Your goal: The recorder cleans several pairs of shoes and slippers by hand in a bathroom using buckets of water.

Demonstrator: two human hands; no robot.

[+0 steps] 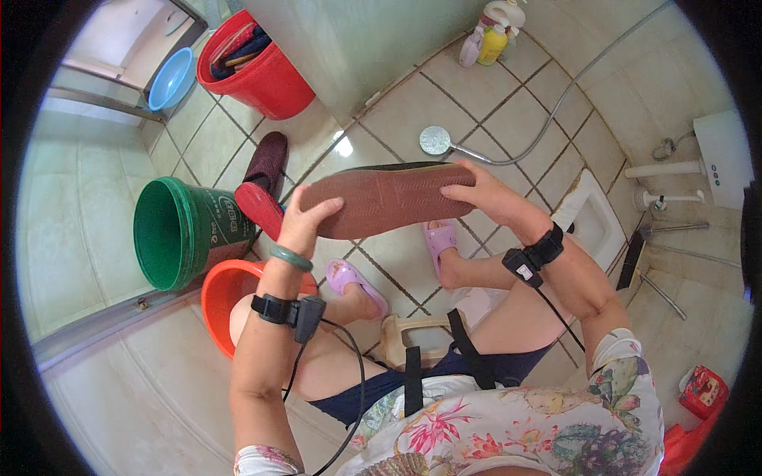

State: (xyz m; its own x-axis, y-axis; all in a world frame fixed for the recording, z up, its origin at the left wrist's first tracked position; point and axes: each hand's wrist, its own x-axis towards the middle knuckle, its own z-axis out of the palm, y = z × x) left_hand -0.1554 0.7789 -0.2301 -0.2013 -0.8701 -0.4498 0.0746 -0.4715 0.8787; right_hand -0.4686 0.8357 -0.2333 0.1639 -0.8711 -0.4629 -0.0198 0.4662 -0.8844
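Observation:
Between both hands I hold up a shoe [389, 202], its brown patterned sole turned toward me and only a dark strip of its upper showing at the far edge. My left hand [305, 218] grips the left end, thumb lying on the sole. At the other end my right hand [484, 194] is closed round it, thumb also on the sole. Beyond my left hand a dark maroon shoe [267, 165] lies on the tiles, with a red-soled shoe [258, 208] against it. The fingers behind the held shoe are hidden.
Left of me stand a green bucket [163, 234], an orange bucket [218, 301] and a red bucket [274, 83] with dark items inside. A shower head [435, 140] with its hose lies on the tiled floor. Bottles [493, 44] stand at the back; a squat toilet [595, 218] is to the right.

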